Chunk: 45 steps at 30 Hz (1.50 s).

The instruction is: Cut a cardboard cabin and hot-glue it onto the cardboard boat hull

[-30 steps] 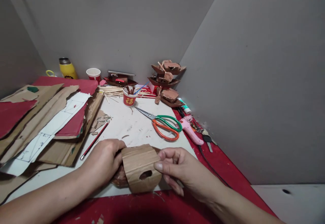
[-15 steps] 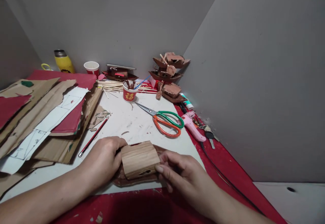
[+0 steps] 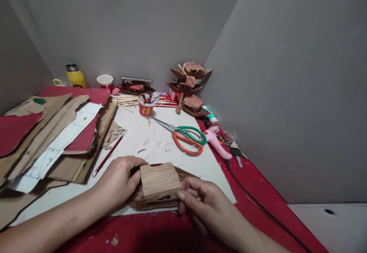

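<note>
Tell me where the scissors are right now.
In the head view, the scissors lie near the middle, on the white sheet, left of the pink glue gun, tips toward the nearer red cup.

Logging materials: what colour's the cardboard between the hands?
The cardboard is light brown, faintly streaked, clearest in the head view.

Scissors (image 3: 188,139) lie beyond my right hand (image 3: 202,199), but a lane over the white sheet (image 3: 136,140), dotted with small scraps (image 3: 141,150), runs between them and the pencil (image 3: 108,155) from my left hand (image 3: 122,178) to the near red cup (image 3: 146,109). Stacked cardboard (image 3: 69,168) blocks the left; a pink glue gun (image 3: 219,146) and its cord (image 3: 228,167) edge the right.
</note>
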### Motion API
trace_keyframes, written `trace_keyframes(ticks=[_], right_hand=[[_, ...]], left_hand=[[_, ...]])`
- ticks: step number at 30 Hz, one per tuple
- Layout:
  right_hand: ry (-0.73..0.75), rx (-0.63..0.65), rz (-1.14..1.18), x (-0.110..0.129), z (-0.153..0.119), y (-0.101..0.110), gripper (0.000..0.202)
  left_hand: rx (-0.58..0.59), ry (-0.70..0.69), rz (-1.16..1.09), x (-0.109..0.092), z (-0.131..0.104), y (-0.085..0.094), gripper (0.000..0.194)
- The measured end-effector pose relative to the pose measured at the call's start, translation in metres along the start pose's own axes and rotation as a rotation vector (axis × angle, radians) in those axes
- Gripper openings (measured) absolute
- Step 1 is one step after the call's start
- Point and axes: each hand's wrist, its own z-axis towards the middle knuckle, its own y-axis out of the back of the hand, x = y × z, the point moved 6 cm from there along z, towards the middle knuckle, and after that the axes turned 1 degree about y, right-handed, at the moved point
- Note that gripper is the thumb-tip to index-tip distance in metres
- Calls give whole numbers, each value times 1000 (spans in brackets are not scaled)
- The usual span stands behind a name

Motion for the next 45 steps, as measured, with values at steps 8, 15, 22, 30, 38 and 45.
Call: trace_keyframes(ticks=[8,15,22,30,38,45], right_hand=[[10,61,-130,1,-5,-4,35],[49,153,-109,4,-11,-7,37],[110,169,-139,9,-12,-8,31],[129,194,-200,11,-6,-4,25],[109,182,-210,15,-2,-1,26],[60,204,-211,12,-10,-10,24]], left_hand=[[-397,-109,146,-8,-67,33,26],[-230,-200,210,-21,-110,-17,25],[-201,-148,243,-16,-88,-26,15],[-210,-140,-19,-18,-75,-23,23],[-138,-79,-245,-11,-62,-28,22],[-128,-91,-255,-10,-62,-28,22]])
